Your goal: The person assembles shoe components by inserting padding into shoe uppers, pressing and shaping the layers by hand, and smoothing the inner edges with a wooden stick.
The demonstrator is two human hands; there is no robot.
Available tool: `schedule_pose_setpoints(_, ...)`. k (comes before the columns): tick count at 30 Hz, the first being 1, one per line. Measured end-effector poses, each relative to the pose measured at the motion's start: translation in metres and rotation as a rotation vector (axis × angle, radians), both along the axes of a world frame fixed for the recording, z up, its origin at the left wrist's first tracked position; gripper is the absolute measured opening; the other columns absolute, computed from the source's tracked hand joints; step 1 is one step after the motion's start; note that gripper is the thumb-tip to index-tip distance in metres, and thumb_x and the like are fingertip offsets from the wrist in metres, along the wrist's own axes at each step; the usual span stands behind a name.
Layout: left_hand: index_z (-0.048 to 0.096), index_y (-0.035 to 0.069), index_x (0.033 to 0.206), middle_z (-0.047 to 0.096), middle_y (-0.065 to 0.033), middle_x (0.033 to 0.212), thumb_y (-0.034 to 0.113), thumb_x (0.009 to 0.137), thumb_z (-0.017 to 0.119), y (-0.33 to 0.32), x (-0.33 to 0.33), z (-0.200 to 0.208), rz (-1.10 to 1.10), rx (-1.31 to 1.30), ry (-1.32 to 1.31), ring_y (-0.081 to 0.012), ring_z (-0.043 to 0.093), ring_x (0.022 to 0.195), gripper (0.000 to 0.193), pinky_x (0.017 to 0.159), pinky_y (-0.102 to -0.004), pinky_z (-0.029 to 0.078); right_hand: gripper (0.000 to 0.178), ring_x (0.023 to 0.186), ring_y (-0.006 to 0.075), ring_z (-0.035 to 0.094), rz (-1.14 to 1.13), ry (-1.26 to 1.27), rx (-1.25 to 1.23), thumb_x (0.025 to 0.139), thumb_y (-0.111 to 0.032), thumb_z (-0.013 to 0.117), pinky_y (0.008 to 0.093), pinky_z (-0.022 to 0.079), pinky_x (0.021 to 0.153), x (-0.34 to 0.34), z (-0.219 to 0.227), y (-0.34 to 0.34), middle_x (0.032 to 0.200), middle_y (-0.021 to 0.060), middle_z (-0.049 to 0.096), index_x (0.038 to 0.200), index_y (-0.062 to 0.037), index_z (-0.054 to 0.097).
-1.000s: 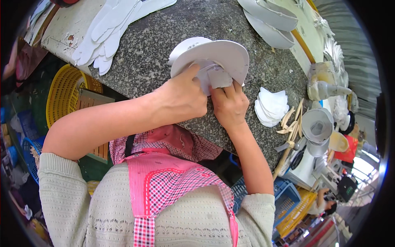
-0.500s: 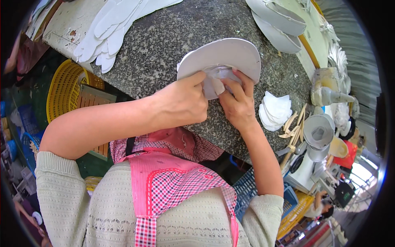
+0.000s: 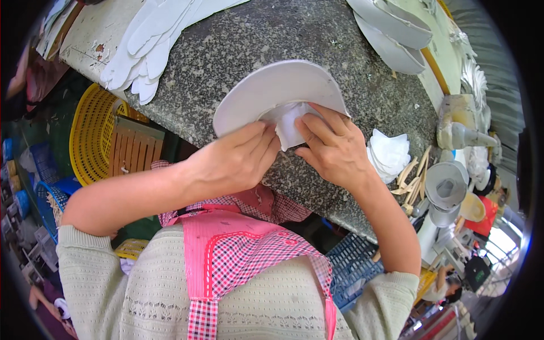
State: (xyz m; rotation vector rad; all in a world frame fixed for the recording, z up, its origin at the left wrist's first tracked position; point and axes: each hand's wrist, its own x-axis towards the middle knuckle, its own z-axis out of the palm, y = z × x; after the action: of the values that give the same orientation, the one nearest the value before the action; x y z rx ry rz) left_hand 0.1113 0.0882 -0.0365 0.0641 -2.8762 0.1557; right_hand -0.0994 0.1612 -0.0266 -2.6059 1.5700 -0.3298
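Observation:
A white piece (image 3: 277,85) with a broad rounded rim, shaped like a cap's visor, is held over the speckled stone slab. At its lower middle hangs a smaller white flap (image 3: 290,133) with an uneven edge. My left hand (image 3: 238,153) is closed, its fingertips pinching the lower left edge beside the flap. My right hand (image 3: 333,144) grips the right side, with bent fingers on the flap and the inner edge and the thumb low beside the flap. What lies under the fingers is hidden.
Flat white elongated pieces (image 3: 150,42) overlap at the far left, and curved white pieces (image 3: 391,39) lie far right. White scalloped pieces (image 3: 388,154), wooden sticks (image 3: 416,175) and a white bowl (image 3: 445,184) are to the right. A yellow basket (image 3: 85,136) stands left of the slab (image 3: 255,34).
The white piece has shifted left and slightly nearer, tilting differently, so its flap shows more. My left hand has moved left and lower; my right hand has moved right.

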Motion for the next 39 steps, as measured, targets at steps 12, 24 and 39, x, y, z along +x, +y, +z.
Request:
schedule_pose_setpoints(12, 0.060, -0.004, 0.106, 0.048, -0.0033, 0.073, 0.012, 0.066, 0.054, 0.025, 0.007, 0.004, 0.197, 0.166, 0.088, -0.0153, 0.047, 0.063, 0.044, 0.057, -0.0270, 0.039, 0.032, 0.113, 0.0286, 0.047, 0.027, 0.128, 0.032, 0.060, -0.012, 0.068, 0.0369, 0.043, 0.090, 0.017, 0.007, -0.003, 0.099, 0.0112, 0.053, 0.086, 0.0060, 0.061)
schedule_pose_setpoints(24, 0.061, 0.002, 0.097, 0.059, -0.0109, 0.108, 0.017, 0.065, 0.068, -0.020, 0.001, 0.034, 0.106, 0.488, -0.235, -0.0210, 0.057, 0.095, 0.036, 0.081, -0.0321, 0.044, 0.028, 0.096, 0.0244, 0.056, 0.009, 0.082, 0.031, 0.062, -0.006, 0.066, 0.0334, 0.048, 0.077, -0.003, 0.013, -0.004, 0.090, 0.0058, 0.058, 0.089, -0.0036, 0.063)
schedule_pose_setpoints(39, 0.060, -0.001, 0.072, 0.057, -0.0055, 0.060, 0.029, 0.059, 0.083, -0.070, -0.064, 0.100, -0.128, 1.360, -0.544, -0.0106, 0.053, 0.054, 0.040, 0.050, -0.0282, 0.040, 0.045, 0.085, 0.0136, 0.062, -0.382, -1.723, 0.647, 0.069, -0.003, 0.073, 0.0247, 0.048, 0.078, 0.011, 0.067, 0.032, 0.092, 0.0103, 0.064, 0.107, 0.0060, 0.052)
